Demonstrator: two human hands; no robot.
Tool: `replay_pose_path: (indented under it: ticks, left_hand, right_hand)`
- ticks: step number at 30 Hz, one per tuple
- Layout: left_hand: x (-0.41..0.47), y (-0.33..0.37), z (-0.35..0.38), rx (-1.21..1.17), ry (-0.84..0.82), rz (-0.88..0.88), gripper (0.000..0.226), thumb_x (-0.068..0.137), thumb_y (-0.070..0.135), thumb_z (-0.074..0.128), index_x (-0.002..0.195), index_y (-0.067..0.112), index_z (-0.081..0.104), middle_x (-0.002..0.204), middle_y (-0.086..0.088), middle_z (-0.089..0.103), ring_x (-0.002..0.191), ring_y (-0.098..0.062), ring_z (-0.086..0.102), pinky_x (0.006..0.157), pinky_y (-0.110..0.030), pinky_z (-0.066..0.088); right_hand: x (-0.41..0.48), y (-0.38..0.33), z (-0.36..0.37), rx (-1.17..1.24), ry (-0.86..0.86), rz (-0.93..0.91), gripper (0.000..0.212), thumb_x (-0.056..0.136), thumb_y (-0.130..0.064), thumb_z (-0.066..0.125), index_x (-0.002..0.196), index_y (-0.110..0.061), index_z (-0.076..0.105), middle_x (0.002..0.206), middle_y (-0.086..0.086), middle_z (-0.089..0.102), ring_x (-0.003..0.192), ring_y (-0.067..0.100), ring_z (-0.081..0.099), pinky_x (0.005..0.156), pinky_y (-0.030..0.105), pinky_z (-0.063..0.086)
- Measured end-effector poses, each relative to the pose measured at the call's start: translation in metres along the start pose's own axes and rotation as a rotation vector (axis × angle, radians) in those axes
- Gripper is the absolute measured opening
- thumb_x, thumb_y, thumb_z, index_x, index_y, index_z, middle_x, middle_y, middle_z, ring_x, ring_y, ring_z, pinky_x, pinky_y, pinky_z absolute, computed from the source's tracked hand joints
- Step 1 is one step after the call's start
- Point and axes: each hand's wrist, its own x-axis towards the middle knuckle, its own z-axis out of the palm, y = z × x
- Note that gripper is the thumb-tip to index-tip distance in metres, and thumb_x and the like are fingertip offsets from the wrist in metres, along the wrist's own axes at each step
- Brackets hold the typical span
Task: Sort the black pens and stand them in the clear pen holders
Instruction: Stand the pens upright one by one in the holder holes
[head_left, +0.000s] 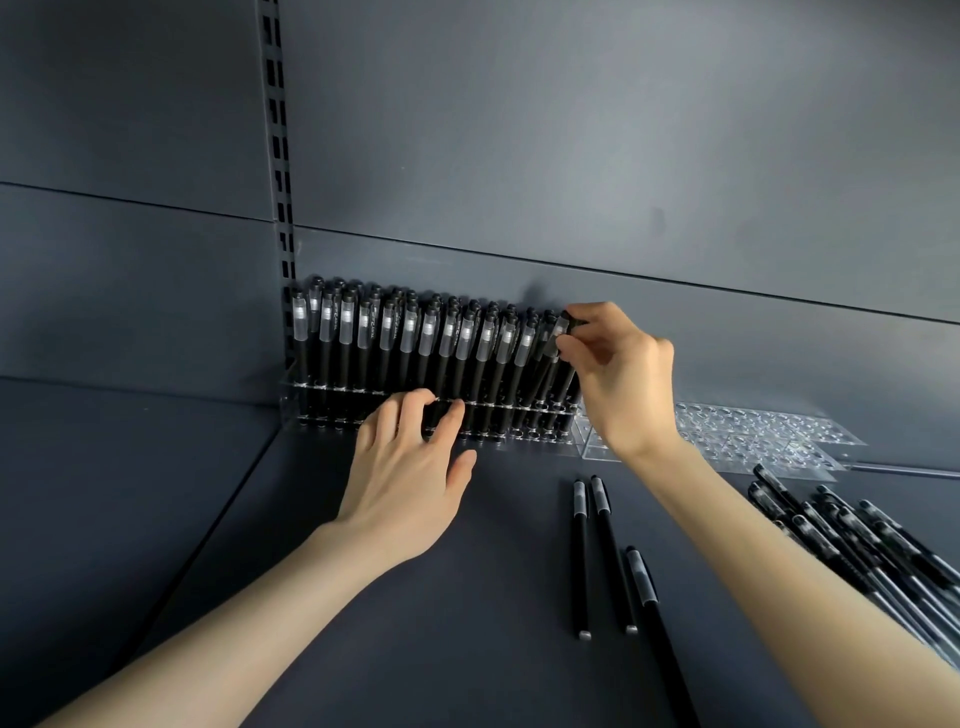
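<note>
Dozens of black pens (441, 343) upright in clear holder (311, 387) at back left of shelf (467, 623), caps up, packed in close rows against back panel (571, 156). Pinches cap of end pen (560, 338) with right grip (618, 379): thumb and fingertips closed round its top, at right end of the rows. End pen leaning slightly off upright, lower part lost among its neighbours, so cannot tell whether seated in a hole. Rests left grip (410, 473) at holder's front near the middle, fingers loose and a little spread, tips touching top plate and pen barrels, holding nothing, thumb off to the side above shelf. Both forearms bare, reaching in from bottom edge. Just right of full holder, partly behind right wrist, empty holder (753, 426) of same clear plastic, rows of round holes open. Three loose pens (581, 561) flat on shelf below right wrist, side by side, caps toward the back, the third lower and nearer. Farther right, near frame edge, heap (857, 545) of more pens lying slantwise, overlapping, barrels looking partly see-through. Slotted upright (278, 130) rising from holder's left corner along the panel joint.
</note>
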Motion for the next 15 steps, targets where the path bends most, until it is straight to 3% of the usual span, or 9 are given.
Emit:
replay_pose_path:
  ticks: [5, 15]
  left_hand:
    - [0.000, 0.003, -0.003, -0.009, -0.021, -0.018, 0.055, 0.086, 0.045, 0.034, 0.118, 0.013, 0.064, 0.110, -0.012, 0.058, 0.099, -0.032, 0.060, 0.078, -0.045, 0.052]
    - [-0.002, 0.004, -0.007, -0.008, -0.069, -0.038, 0.055, 0.084, 0.046, 0.034, 0.115, 0.013, 0.066, 0.109, -0.012, 0.060, 0.098, -0.032, 0.061, 0.076, -0.046, 0.053]
  right_hand:
    - [0.007, -0.003, -0.003, -0.072, -0.058, -0.032, 0.020, 0.088, -0.009, 0.062, 0.109, -0.010, 0.065, 0.082, 0.002, 0.072, 0.075, 0.027, 0.064, 0.077, 0.036, 0.051]
    - [0.002, 0.004, 0.006, -0.139, -0.096, -0.021, 0.023, 0.088, -0.012, 0.062, 0.112, -0.014, 0.064, 0.083, 0.000, 0.074, 0.074, 0.029, 0.064, 0.078, 0.039, 0.052]
